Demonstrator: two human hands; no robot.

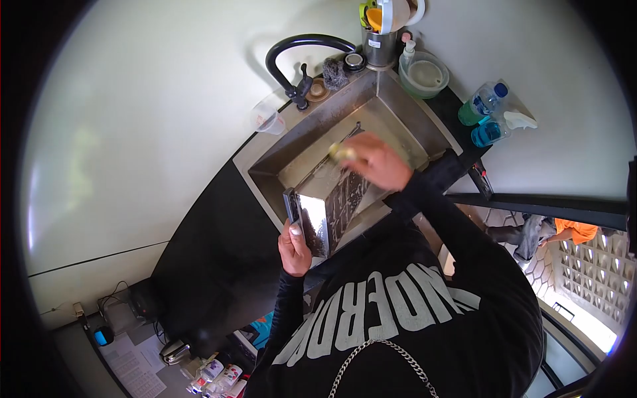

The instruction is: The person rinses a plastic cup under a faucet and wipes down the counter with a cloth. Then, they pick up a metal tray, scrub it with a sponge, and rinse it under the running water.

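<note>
My left hand point(294, 249) is closed on the near left end of a wet, shallow metal tray point(340, 207) with a dark edge strip. The tray is tilted over the sink point(261, 184), and its inner face shows dark streaks and spots of suds or water. My right hand point(379, 161) is blurred by motion and closed around a small yellowish sponge point(340, 153) at the tray's far part. The fingers partly hide the sponge, and that arm covers some of the sink's right rim.
A black faucet point(300, 93) arches behind the sink. A clear plastic cup point(269, 121), a dark scrubber point(334, 73), a utensil holder point(380, 50), a bowl point(424, 75) and bottles point(482, 104) stand around it. At right, a person in orange point(576, 230) is beyond an opening.
</note>
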